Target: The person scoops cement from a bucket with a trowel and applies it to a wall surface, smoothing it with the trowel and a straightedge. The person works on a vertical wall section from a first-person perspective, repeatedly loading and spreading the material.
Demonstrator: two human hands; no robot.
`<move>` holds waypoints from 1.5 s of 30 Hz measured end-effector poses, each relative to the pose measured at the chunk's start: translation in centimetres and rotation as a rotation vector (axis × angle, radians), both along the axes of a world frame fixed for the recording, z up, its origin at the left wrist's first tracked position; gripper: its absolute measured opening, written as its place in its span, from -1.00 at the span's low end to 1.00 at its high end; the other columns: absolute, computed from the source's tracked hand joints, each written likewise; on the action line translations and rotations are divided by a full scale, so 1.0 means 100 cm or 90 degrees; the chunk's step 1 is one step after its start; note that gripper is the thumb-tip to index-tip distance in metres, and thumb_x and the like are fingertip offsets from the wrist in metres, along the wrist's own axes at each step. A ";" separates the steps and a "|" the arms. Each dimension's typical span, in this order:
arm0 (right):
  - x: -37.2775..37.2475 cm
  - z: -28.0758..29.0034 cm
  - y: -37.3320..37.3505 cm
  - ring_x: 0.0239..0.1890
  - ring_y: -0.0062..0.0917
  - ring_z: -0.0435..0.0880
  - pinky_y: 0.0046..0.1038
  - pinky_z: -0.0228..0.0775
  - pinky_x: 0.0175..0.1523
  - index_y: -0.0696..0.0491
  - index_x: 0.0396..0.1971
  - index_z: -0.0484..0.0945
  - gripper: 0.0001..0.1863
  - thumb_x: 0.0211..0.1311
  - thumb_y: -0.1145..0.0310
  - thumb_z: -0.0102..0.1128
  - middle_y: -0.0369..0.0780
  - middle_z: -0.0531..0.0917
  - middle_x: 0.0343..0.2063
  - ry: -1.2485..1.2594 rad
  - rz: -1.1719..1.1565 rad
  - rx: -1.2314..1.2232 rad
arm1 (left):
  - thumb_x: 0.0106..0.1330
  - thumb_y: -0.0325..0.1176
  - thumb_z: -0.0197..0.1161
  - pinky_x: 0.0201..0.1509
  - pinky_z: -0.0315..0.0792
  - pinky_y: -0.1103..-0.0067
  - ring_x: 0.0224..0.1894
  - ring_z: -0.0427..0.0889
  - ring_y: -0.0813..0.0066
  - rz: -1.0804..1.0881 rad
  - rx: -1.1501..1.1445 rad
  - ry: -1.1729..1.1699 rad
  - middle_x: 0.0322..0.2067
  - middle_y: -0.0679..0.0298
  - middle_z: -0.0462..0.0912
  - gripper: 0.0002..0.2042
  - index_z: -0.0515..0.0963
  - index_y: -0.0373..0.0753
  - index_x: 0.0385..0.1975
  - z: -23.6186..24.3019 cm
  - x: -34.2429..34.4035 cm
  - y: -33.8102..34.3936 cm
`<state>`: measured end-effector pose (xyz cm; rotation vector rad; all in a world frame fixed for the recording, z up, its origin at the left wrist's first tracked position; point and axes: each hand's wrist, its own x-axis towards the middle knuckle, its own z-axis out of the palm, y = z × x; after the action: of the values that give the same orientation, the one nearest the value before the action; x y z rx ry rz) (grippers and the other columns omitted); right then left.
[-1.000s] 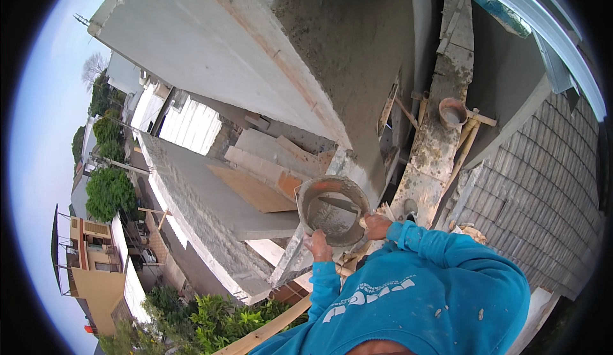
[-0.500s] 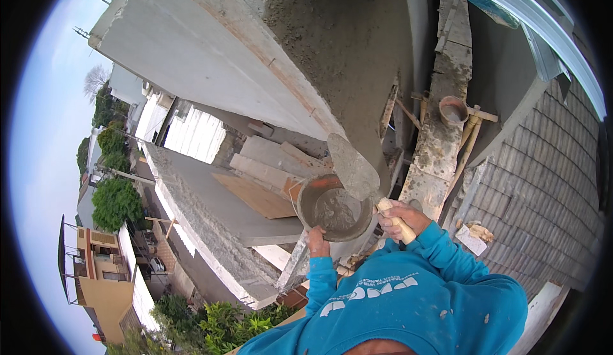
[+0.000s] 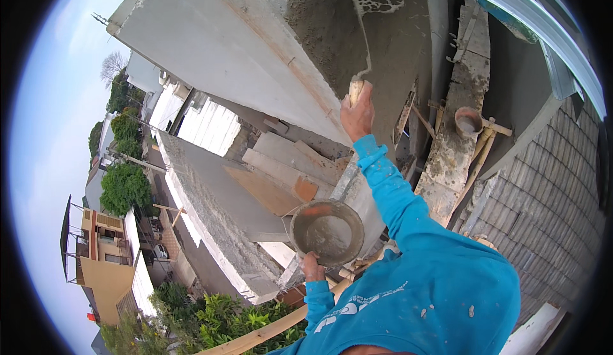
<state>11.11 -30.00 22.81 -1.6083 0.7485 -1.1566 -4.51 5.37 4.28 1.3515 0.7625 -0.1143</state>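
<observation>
My right hand [image 3: 358, 113] is stretched out toward the grey wall with its fingers closed round the wooden handle of a trowel [image 3: 355, 91]. The blade can hardly be made out, perhaps seen edge-on. A thin pale streak runs up from the trowel to a lacy splash of wet mortar [image 3: 378, 0] in front of or on the wall [image 3: 396, 48]; which of the two I cannot tell. Low at the centre, my left hand [image 3: 312, 267] grips the near rim of a round bucket [image 3: 359, 234] with wet grey mortar [image 3: 329, 235] inside.
A mortar-stained plank [image 3: 440, 170] runs away on the right, with bamboo poles [image 3: 476, 163] beside it and a small bucket [image 3: 469, 122] on it. Roof tiles [image 3: 536, 182] lie further right. On the left, a rough concrete ledge [image 3: 211, 227] stands high above a street with houses.
My right hand has swung up and away from the bucket toward the wall with the trowel. Mortar on the blade has been flung off in a splash. The left hand still holds the bucket.
</observation>
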 end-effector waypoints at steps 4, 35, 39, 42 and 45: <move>-0.072 -0.070 0.083 -0.19 0.14 0.56 -0.02 0.39 -0.14 0.11 0.12 0.21 -0.43 0.07 0.46 0.15 0.14 0.57 -0.25 0.052 0.306 -0.026 | -0.23 -0.56 0.06 -0.22 0.46 0.40 -0.35 0.47 0.23 0.015 0.116 -0.013 -0.36 0.17 0.42 -0.63 0.40 -0.31 -0.29 -0.019 -0.001 0.011; -0.248 -0.095 0.037 -0.67 -0.71 0.33 -0.62 0.24 -0.67 0.11 -0.01 0.33 -0.72 0.32 0.38 0.02 -0.31 0.40 -0.50 -0.110 0.933 1.018 | -0.18 -0.70 0.03 -0.30 0.46 0.42 -0.36 0.50 0.26 -0.071 -0.094 -0.068 -0.37 0.21 0.48 -0.62 0.40 -0.30 -0.25 -0.024 0.047 -0.037; -0.218 -0.019 0.009 -0.64 -0.67 0.39 -0.57 0.34 -0.63 0.11 0.11 0.28 -0.59 0.28 0.38 0.03 -0.28 0.40 -0.50 -0.323 0.727 0.728 | -0.24 -0.70 0.05 -0.28 0.48 0.33 -0.37 0.50 0.16 -0.042 -0.078 -0.072 -0.40 0.16 0.44 -0.65 0.35 -0.29 -0.35 -0.025 0.044 -0.016; -0.169 0.016 -0.011 -0.59 -0.63 0.46 -0.52 0.39 -0.60 0.09 0.18 0.16 -0.48 0.24 0.43 0.07 -0.25 0.41 -0.45 -0.437 0.475 0.486 | -0.24 -0.69 0.05 -0.29 0.47 0.33 -0.39 0.49 0.17 -0.024 -0.018 -0.080 -0.40 0.16 0.43 -0.67 0.35 -0.29 -0.37 -0.021 0.032 0.001; -0.090 0.039 -0.037 -0.64 -0.59 0.49 -0.48 0.46 -0.62 0.10 0.06 0.12 -0.56 0.23 0.48 0.07 -0.20 0.46 -0.41 -0.511 0.165 0.309 | -0.24 -0.67 0.06 -0.32 0.45 0.36 -0.39 0.49 0.19 0.017 0.031 -0.032 -0.41 0.17 0.42 -0.68 0.35 -0.29 -0.38 -0.019 0.016 0.020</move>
<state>2.07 -33.73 26.70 -0.7075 0.2433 -1.1803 -2.87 7.38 2.35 1.3846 0.7449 -0.0399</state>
